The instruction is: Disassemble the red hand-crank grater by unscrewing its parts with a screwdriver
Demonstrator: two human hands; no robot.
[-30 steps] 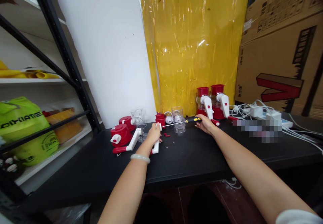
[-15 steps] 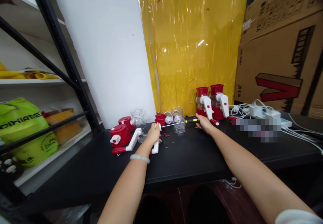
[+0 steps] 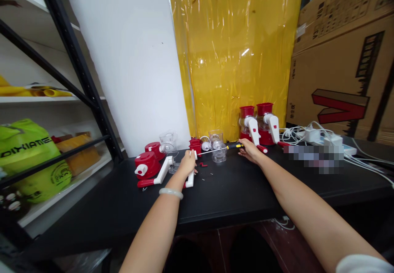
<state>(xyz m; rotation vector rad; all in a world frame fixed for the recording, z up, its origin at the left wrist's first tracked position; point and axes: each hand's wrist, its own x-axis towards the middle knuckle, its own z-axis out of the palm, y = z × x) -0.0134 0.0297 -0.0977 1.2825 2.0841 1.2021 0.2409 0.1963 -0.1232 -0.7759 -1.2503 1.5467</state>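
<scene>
Screwdriver lies left-right near the tabletop back edge, tip toward the white crank handle. Right hand grips its handle end; left hand holds the crank, prob. pressing it down.

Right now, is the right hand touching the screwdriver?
Touching. The head view shows the right hand closed around the black and yellow handle of the screwdriver.

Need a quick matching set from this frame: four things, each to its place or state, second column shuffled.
Things:
1. screwdriver
2. white crank
3. green bag
4. bracelet

Places:
A. on the shelf
B. gripped by the left hand
C. on the left wrist
D. handle in the right hand

Pairs: 1-D, 2-B, 3-A, 4-C
</scene>
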